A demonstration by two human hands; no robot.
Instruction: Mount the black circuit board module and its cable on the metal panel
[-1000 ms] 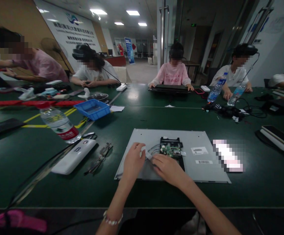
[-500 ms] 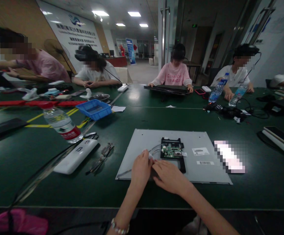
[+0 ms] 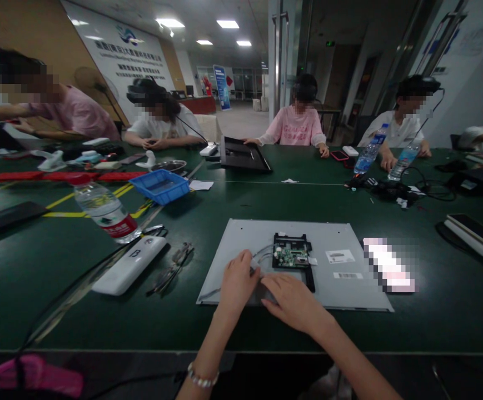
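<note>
A grey flat panel [image 3: 245, 239] lies on the green table in front of me, its back facing up. On it sits a black plastic bracket [image 3: 310, 280] with a green circuit board [image 3: 289, 256]. Thin grey cables [image 3: 265, 250] curve from the board toward my left hand [image 3: 238, 282], whose thumb and fingers are pinched on them over the panel's left part. My right hand [image 3: 293, 303] is beside it, just below the bracket, with bent fingers and fingertips close to the left ones. What lies under its fingertips is hidden.
Left of the panel are glasses [image 3: 173, 269], a white power bank [image 3: 130, 265], a water bottle [image 3: 103, 208] and a blue tray [image 3: 162, 188]. A phone [image 3: 389, 266] lies to the right. Across the table, a person [image 3: 295, 122] holds a black panel [image 3: 244, 155].
My hands have parted slightly at the fingertips, and the white bit between them no longer shows. Across the table, the black panel has moved left and tilted up.
</note>
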